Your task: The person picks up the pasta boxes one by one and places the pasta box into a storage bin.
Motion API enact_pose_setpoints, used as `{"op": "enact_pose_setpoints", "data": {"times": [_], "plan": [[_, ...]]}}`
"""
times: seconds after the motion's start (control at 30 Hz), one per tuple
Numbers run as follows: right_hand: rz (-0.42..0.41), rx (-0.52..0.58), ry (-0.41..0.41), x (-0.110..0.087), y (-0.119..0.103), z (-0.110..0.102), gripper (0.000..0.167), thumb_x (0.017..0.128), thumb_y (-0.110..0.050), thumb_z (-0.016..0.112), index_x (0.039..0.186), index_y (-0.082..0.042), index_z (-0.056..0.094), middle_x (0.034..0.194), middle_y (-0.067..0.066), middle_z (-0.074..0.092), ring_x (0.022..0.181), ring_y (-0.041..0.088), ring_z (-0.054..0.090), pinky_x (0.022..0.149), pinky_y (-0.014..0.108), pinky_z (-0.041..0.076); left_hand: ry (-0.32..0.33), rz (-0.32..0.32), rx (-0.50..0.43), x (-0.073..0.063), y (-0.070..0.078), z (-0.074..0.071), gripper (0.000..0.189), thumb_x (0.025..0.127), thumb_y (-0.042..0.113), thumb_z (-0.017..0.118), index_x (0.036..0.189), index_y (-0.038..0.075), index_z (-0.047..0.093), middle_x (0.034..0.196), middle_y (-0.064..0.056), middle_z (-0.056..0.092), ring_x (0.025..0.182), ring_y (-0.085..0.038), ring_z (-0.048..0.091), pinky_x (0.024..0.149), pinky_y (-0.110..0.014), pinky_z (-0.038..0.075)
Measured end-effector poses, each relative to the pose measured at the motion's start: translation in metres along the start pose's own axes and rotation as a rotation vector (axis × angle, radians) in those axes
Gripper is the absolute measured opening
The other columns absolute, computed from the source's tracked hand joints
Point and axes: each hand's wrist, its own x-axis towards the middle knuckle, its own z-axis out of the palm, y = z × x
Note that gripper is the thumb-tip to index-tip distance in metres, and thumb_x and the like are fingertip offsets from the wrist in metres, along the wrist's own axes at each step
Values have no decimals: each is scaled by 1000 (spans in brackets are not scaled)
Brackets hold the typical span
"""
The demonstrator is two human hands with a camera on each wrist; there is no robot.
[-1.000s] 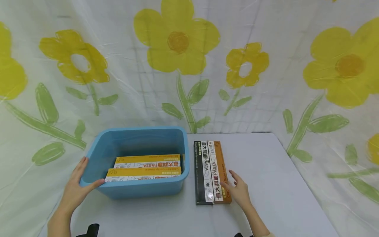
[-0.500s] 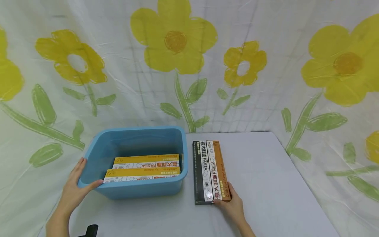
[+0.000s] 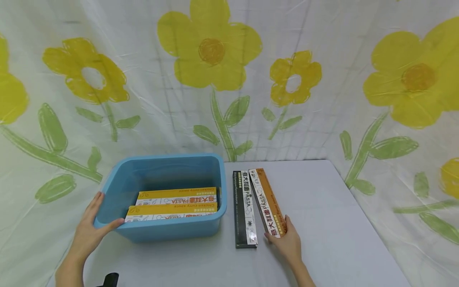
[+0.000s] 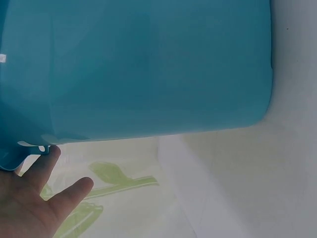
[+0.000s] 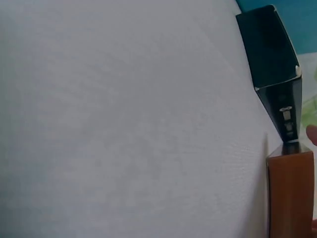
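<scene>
My right hand (image 3: 288,243) grips the near end of an orange-and-white pasta box (image 3: 267,203), its thumb and fingers on opposite sides. The box lies at a slant. In the right wrist view, the brown end of this pasta box (image 5: 291,193) shows, with only bits of fingertips at the edge. A black-and-white pasta box (image 3: 245,211) lies just left of it. At the left, my left hand (image 3: 89,227) rests against the corner of a blue bin (image 3: 168,227), fingers along its side and thumb at the front rim. The left wrist view shows the fingers spread below the rim.
Inside the bin are yellow-and-white pasta boxes (image 3: 172,209), partly hidden by its front wall. A white table (image 3: 333,223) carries everything. Behind it hangs a flower-printed curtain (image 3: 143,79).
My right hand has come down onto the near end of the orange pasta box. That end has swung right, opening a gap beside the black box. The left hand stays at the bin.
</scene>
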Motion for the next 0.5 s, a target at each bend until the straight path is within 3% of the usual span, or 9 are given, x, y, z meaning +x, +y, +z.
{"op": "enact_pose_setpoints", "data": {"times": [0.1,0.33,0.5], "plan": [[18,-30,4,8,-4,-1,107,65,-36,89,143,13,34,138,36,44,124,51,46,102,58,40,-1,2,2,0,0,0,100,88,35,69,156,13,-1,161,-17,-8,142,-52,-4,98,-81,12],[21,-44,-31,26,-8,1,109,66,-40,88,143,15,32,139,36,42,127,51,43,103,57,39,-10,-12,17,1,1,-1,100,89,37,68,156,13,-2,161,-18,-8,141,-54,-2,96,-81,16],[7,-33,-31,27,-8,6,100,67,-40,87,137,17,41,126,37,53,109,50,57,89,56,49,-21,-24,22,2,2,-2,101,89,38,68,156,13,-3,161,-18,-9,141,-55,-2,95,-81,18]]}}
